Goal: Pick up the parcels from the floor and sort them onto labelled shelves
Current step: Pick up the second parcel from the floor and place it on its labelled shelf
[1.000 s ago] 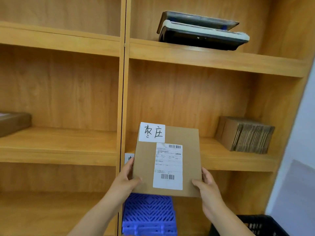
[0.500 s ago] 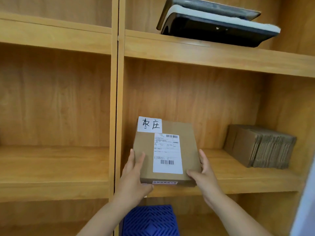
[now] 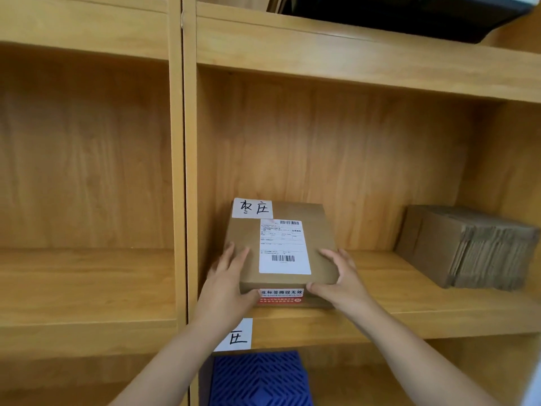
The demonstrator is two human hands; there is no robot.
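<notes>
Both hands clamp parcel (image 3: 281, 253) at frame centre, flat on labelled shelf (image 3: 409, 291): left hand (image 3: 228, 285), right hand (image 3: 339, 279) on near corners. Stiff cardboard, likely light; side edges best hold.

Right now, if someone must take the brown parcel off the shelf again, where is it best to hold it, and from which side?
Probably by its two short side edges near the front corners, coming from the open front. The brown parcel lies flat on the shelf, so nothing fits under it. The left hand and right hand already sit at those corners.
</notes>
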